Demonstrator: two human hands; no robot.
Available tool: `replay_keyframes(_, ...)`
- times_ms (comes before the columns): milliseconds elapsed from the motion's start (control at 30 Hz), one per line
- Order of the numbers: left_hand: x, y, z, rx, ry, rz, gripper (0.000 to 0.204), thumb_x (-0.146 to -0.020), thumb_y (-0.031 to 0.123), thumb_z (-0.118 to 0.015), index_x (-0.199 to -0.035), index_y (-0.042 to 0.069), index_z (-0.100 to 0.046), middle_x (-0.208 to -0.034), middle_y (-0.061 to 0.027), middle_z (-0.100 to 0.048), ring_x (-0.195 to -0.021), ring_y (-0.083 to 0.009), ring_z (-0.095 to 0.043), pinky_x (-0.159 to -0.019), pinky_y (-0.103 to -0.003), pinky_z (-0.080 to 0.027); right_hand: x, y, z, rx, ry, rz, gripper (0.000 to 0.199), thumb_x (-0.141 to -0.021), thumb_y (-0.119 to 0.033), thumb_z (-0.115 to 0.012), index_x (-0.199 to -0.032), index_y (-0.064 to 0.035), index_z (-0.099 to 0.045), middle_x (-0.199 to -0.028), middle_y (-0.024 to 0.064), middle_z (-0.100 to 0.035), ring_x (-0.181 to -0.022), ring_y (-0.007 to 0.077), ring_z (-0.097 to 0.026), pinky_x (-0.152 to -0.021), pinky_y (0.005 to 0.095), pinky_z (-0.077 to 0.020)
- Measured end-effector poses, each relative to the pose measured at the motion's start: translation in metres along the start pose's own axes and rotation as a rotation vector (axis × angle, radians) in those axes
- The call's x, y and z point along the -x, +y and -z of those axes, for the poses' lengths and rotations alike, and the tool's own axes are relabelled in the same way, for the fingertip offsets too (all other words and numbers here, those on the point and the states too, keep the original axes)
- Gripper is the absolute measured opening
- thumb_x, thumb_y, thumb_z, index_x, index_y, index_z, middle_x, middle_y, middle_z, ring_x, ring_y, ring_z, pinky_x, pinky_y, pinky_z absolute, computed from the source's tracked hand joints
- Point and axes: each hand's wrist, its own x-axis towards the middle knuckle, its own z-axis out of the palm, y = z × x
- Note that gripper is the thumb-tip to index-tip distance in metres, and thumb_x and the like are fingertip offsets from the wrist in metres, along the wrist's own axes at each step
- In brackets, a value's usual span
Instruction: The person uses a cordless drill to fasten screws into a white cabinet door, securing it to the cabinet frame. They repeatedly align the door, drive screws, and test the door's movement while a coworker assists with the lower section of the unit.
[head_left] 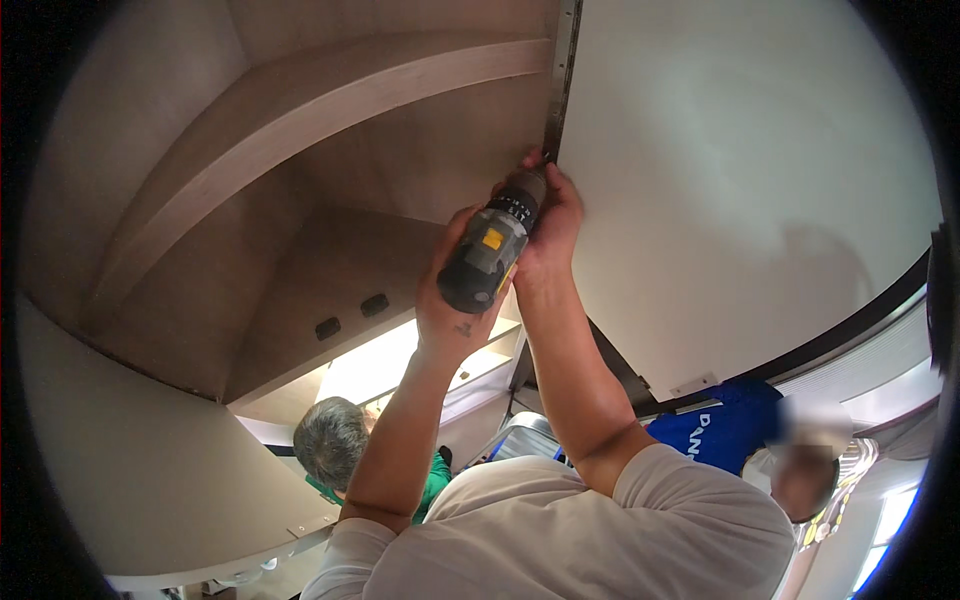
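Observation:
A black and grey cordless drill [484, 254] with a yellow patch points up and away, toward a dark metal hinge strip [563, 85]. My left hand [440, 310] is closed round the drill from the left and below; its grip is mostly hidden by the drill body. Beside the chuck, my right hand [556, 232] reaches up with its fingertips drawn together at the drill's tip, against the strip. Whatever those fingers pinch is too small and hidden to make out. The strip runs between a wooden cabinet [390, 150] and a pale panel [730, 200].
A curved wooden shelf edge [330, 105] spans the cabinet. Two dark oval fittings [350, 316] sit on its lower board. Below left is a person in green [333, 447]; a person in blue [715, 425] stands at lower right. A ladder [525, 437] shows behind my arms.

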Motion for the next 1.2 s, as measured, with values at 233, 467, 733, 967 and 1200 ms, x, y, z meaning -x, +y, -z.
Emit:
replay_keyframes(233,0.0,-0.004,-0.001,0.048,-0.004,-0.011,0.071,-0.085,0.012,-0.083,-0.147,0.005,-0.049,-0.133,-0.0165,-0.064,-0.124,-0.0288,-0.062,-0.109,-0.04,-0.047,-0.001,0.001,0.002,-0.074,-0.029,-0.031,0.023,-0.101,-0.028,-0.053,-0.108,-0.0069,-0.059,-0.083,0.0109,-0.066,-0.073,0.0297,-0.066,-0.068,0.0433,-0.0589)
replay_keyframes(467,0.002,0.001,-0.003,0.065,0.034,-0.018,0.07,-0.085,0.012,-0.085,-0.145,0.004,-0.05,-0.131,-0.0152,-0.065,-0.122,-0.0271,-0.063,-0.107,-0.04,-0.048,0.007,-0.003,-0.008,-0.11,-0.025,-0.025,0.026,-0.101,-0.028,-0.055,-0.109,-0.0043,-0.059,-0.094,0.0103,-0.068,-0.081,0.0263,-0.067,-0.075,0.0409,-0.0597)
replay_keyframes(733,0.011,-0.005,-0.006,0.053,0.042,-0.044,0.069,-0.085,0.01,-0.083,-0.145,0.002,-0.05,-0.132,-0.0156,-0.064,-0.121,-0.0262,-0.063,-0.107,-0.039,-0.048,0.013,0.001,-0.002,-0.138,-0.044,-0.067,0.021,-0.102,-0.02,-0.054,-0.113,-0.0025,-0.058,-0.098,0.0103,-0.067,-0.085,0.0247,-0.067,-0.078,0.0407,-0.0603)
replay_keyframes(967,0.016,-0.002,-0.006,0.03,0.042,-0.044,0.068,-0.086,0.009,-0.082,-0.145,0.001,-0.049,-0.132,-0.0167,-0.064,-0.122,-0.0269,-0.062,-0.108,-0.039,-0.047,0.014,0.004,0.002,-0.143,-0.044,-0.084,0.017,-0.102,-0.016,-0.053,-0.114,-0.0044,-0.058,-0.097,0.0094,-0.067,-0.084,0.0236,-0.066,-0.078,0.0393,-0.0606)
replay_keyframes(1200,0.018,0.006,-0.003,-0.009,0.026,0.03,0.067,-0.087,0.01,-0.082,-0.145,0.001,-0.05,-0.131,-0.0171,-0.064,-0.121,-0.0276,-0.063,-0.108,-0.04,-0.047,0.015,0.008,0.006,-0.215,-0.032,-0.137,0.017,-0.102,-0.016,-0.053,-0.113,-0.0051,-0.058,-0.097,0.009,-0.067,-0.084,0.0248,-0.065,-0.074,0.0384,-0.0611)
